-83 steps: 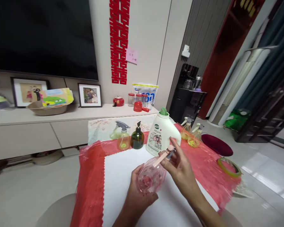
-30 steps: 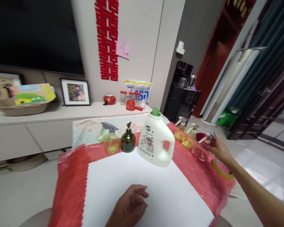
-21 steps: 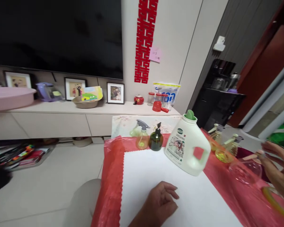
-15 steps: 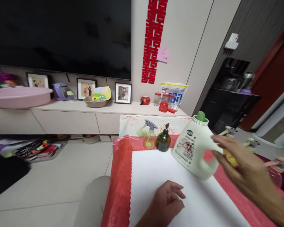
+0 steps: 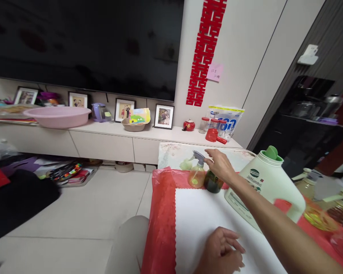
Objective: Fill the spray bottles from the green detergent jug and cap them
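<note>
My right hand point(image 5: 220, 164) reaches across to the dark amber pump bottle point(image 5: 213, 182) and covers its pump top. Its fingers stretch out beside the grey head of a clear orange spray bottle point(image 5: 196, 177); I see no grip on either bottle. My left hand point(image 5: 223, 249) hovers over or rests on the white sheet point(image 5: 201, 219), fingers loosely bent and apart, holding nothing. Behind my right forearm stands a large pale green detergent jug point(image 5: 277, 182) with a green cap point(image 5: 271, 152), its label partly covered by the arm.
Red plastic sheeting point(image 5: 162, 213) lies under the white sheet. More spray bottles point(image 5: 306, 184) and an orange clear dish point(image 5: 320, 219) stand at the right. On the cabinet behind are glass jars point(image 5: 204, 125), a red scoop point(image 5: 212, 135), a detergent bag point(image 5: 228, 116) and a pink basin point(image 5: 60, 116).
My right hand has moved left from beside the jug's handle to the pump bottle. My left hand keeps much the same pose. The view has turned left.
</note>
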### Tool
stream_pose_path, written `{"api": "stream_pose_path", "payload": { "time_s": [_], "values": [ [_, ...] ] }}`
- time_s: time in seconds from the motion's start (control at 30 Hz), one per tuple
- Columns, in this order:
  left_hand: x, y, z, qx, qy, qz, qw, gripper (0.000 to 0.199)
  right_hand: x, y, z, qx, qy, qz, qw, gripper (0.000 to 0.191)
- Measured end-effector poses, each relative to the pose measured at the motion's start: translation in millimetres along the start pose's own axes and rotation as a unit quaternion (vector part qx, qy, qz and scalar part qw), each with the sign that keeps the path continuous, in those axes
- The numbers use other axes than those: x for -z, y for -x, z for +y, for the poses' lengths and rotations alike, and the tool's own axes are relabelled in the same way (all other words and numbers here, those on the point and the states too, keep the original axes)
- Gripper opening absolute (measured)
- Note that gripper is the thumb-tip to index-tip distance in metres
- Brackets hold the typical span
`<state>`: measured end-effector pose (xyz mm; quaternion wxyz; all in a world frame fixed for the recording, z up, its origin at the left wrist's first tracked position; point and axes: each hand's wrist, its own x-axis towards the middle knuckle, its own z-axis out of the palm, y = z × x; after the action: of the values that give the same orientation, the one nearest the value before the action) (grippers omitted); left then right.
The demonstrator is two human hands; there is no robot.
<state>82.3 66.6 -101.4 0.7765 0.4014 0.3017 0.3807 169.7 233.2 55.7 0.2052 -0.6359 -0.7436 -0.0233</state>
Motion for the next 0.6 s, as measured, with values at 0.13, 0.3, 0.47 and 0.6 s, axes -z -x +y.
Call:
{"api": "stream_pose_path", "payload": {
  "time_s": [0.13,0.3,0.47,0.6],
  "values": [
    [-0.4,-1.3,0.8,-0.006,0.000,0.005,1.000,0.041,-15.0,-11.7,-16.8,0.000,0.007,-0.047,0.999,0.038],
    [-1.9,2.3,3.5,-0.065,-0.101,0.109,0.987,0.045,-17.3,-2.5,-23.2,-0.004,0.006,-0.068,0.998,0.026],
    [2.2,8.8,8.0,-0.213,-0.243,0.260,0.910,0.067,12.6,26.9,-18.6,0.004,-0.027,-0.045,0.999,0.019],
    [5.7,10.2,11.7,-0.315,-0.325,0.349,0.821,0.080,45.1,68.0,-13.3,0.002,-0.069,-0.043,0.997,0.014]
  ]
}}
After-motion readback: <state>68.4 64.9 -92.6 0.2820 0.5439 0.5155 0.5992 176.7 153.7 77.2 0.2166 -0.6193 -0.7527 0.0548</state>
